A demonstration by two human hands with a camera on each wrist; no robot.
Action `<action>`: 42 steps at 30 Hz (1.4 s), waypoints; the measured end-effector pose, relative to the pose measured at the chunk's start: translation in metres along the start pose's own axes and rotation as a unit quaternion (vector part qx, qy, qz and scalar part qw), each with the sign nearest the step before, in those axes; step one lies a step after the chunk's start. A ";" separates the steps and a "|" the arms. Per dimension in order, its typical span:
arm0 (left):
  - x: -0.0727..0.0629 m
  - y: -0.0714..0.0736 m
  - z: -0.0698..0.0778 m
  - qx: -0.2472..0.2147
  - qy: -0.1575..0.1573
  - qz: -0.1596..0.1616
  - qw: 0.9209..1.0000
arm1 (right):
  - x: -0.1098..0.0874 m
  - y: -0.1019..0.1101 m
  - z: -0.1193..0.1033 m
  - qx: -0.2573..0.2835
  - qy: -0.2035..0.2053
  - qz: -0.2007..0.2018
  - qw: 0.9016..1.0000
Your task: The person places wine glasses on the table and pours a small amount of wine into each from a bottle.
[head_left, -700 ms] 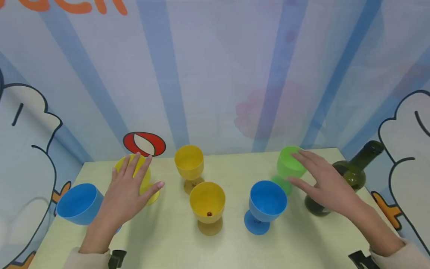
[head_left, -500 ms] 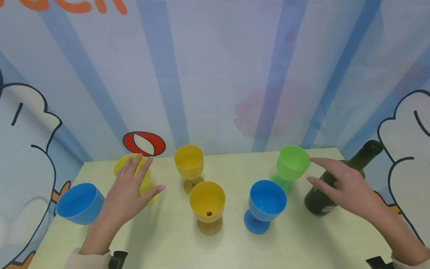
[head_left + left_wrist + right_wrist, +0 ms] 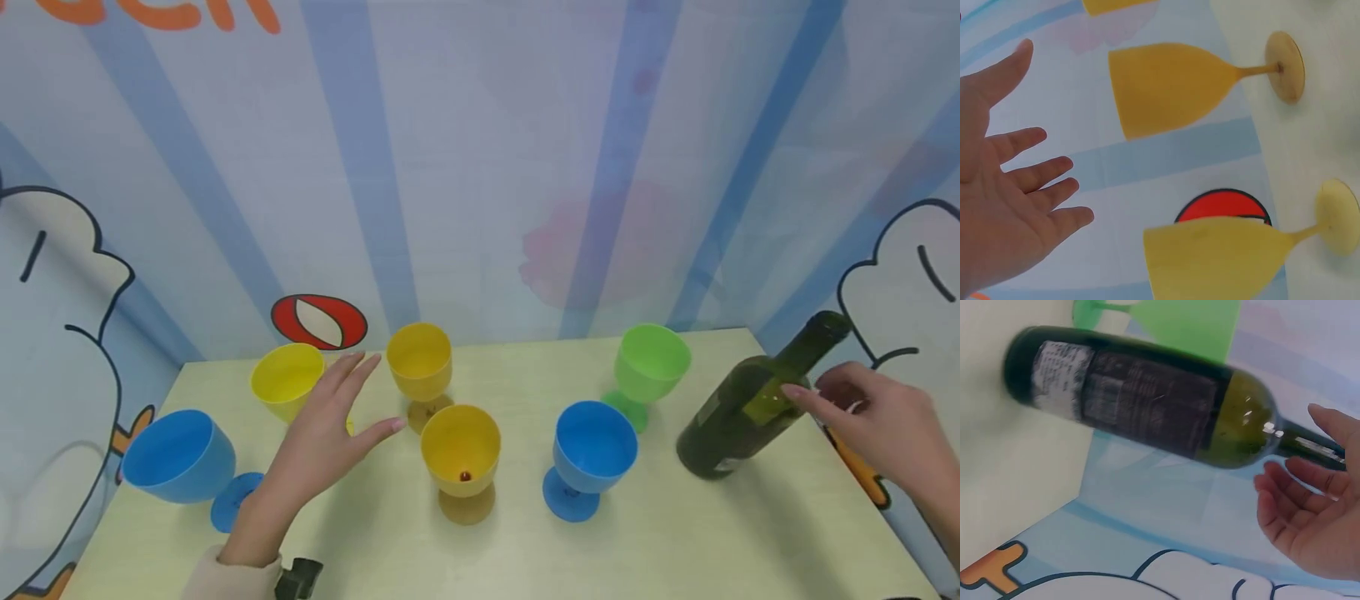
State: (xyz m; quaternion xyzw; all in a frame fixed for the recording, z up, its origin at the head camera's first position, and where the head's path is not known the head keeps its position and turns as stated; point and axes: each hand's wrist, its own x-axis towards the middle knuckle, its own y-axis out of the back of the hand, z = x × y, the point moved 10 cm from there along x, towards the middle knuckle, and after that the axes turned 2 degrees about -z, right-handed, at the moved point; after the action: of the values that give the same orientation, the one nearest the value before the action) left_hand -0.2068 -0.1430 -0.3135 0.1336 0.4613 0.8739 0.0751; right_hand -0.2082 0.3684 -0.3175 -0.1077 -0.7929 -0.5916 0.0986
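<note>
A dark green wine bottle (image 3: 738, 408) stands at the table's right side, its labels turned to the right wrist view. My right hand (image 3: 888, 425) is beside the bottle's neck, thumb on one side and loosely bent fingers on the other; in the right wrist view no firm grip shows. My left hand (image 3: 322, 454) hovers with spread fingers, holding nothing. It partly hides a bright yellow goblet (image 3: 288, 379). Close to its fingertips stands an amber goblet (image 3: 420, 362). A second amber goblet (image 3: 461, 450), in front, has a small dark red spot inside.
A blue goblet (image 3: 596, 450) and a green goblet (image 3: 651, 362) stand left of the bottle. Another blue goblet (image 3: 180, 458) is at the left edge of the pale table (image 3: 517, 558). A striped, printed backdrop (image 3: 480, 167) rises behind the table.
My right hand has moved right, from over the green goblet to the bottle's neck. My left hand has shifted right, uncovering more of the yellow goblet and the left blue goblet's foot.
</note>
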 end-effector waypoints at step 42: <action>0.037 -0.155 0.134 -0.148 0.010 -0.093 0.985 | 0.001 -0.033 -0.006 0.166 -0.026 -0.101 0.981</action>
State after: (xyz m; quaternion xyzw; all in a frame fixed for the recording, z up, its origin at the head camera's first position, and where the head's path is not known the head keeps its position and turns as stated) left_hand -0.2003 0.0592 -0.3628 0.0692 0.3383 0.9228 0.1707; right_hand -0.2186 0.3535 -0.3451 -0.0250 -0.8892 -0.4555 0.0344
